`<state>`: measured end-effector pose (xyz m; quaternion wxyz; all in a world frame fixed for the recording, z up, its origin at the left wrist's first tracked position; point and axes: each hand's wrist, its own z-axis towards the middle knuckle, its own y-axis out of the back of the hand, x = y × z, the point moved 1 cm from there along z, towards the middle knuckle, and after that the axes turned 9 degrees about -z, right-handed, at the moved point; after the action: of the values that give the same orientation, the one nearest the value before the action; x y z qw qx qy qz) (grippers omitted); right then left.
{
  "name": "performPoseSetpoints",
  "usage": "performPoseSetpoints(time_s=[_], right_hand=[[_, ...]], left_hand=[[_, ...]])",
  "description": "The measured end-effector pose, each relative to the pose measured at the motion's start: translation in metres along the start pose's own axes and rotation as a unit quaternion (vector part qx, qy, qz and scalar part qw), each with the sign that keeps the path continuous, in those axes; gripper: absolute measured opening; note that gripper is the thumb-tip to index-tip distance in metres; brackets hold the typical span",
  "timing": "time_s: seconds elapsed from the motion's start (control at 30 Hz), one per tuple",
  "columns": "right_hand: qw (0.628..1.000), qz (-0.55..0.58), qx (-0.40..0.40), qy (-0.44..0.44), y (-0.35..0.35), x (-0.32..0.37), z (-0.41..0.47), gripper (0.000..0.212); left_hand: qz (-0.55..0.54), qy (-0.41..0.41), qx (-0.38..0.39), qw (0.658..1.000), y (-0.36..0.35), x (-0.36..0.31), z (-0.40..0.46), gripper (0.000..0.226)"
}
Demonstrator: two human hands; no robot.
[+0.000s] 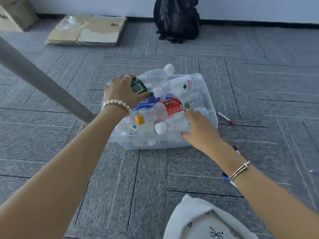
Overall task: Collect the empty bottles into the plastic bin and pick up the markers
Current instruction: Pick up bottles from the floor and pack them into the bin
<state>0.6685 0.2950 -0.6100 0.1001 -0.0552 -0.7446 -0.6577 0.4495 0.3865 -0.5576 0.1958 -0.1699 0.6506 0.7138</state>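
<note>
A clear plastic bin (pixel 155 144) sits on the grey carpet, heaped with several empty bottles. My left hand (pixel 122 90) grips a clear bottle with a dark green label (pixel 138 86) at the bin's far left, its white cap pointing away. My right hand (pixel 198 128) presses on a clear bottle with a white cap (pixel 172 124) at the bin's near right corner. A red-labelled bottle (pixel 172 106) and a yellow-capped one (pixel 139 119) lie between my hands. A white marker with a red cap (pixel 225 117) lies on the floor right of the bin. Another marker with a blue end (pixel 227 179) shows under my right wrist.
A grey table leg (pixel 43 80) slants down at the left, close to the bin. Flattened cardboard (pixel 86 30) and a black backpack (pixel 177 19) lie by the far wall. A cardboard box (pixel 15 12) stands at the top left. A white cloth bag (pixel 207 221) is near me.
</note>
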Motion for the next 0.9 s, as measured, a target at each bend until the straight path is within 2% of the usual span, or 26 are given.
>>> performPoseSetpoints(time_s=[0.1,0.23,0.4,0.53,0.73,0.8,0.9], right_hand=[[0.999,-0.021,0.03,0.001,-0.006,0.002,0.009,0.066],[0.994,-0.079,0.073,0.002,-0.011,0.008,0.013,0.083],[0.997,-0.055,0.049,0.008,-0.012,0.008,0.001,0.091],[0.999,-0.039,0.028,0.021,-0.008,0.006,-0.007,0.086],[0.999,0.009,-0.02,0.03,0.002,-0.002,-0.017,0.078],[0.998,0.023,-0.039,0.033,0.004,-0.009,-0.021,0.076],[0.998,0.036,-0.051,0.015,0.005,-0.028,-0.028,0.076]], left_hand=[[0.121,0.004,0.044,0.992,-0.02,-0.01,0.018,0.087],[0.184,-0.01,0.09,0.979,-0.034,-0.017,0.023,0.1],[0.148,-0.049,0.053,0.986,-0.032,-0.025,0.013,0.096],[0.157,-0.076,0.037,0.984,-0.027,-0.028,0.007,0.082],[0.114,-0.127,-0.017,0.985,-0.017,-0.044,-0.003,0.066],[0.081,-0.176,-0.024,0.981,-0.018,-0.056,-0.013,0.058],[0.052,-0.28,0.017,0.958,-0.04,-0.077,-0.044,0.05]])
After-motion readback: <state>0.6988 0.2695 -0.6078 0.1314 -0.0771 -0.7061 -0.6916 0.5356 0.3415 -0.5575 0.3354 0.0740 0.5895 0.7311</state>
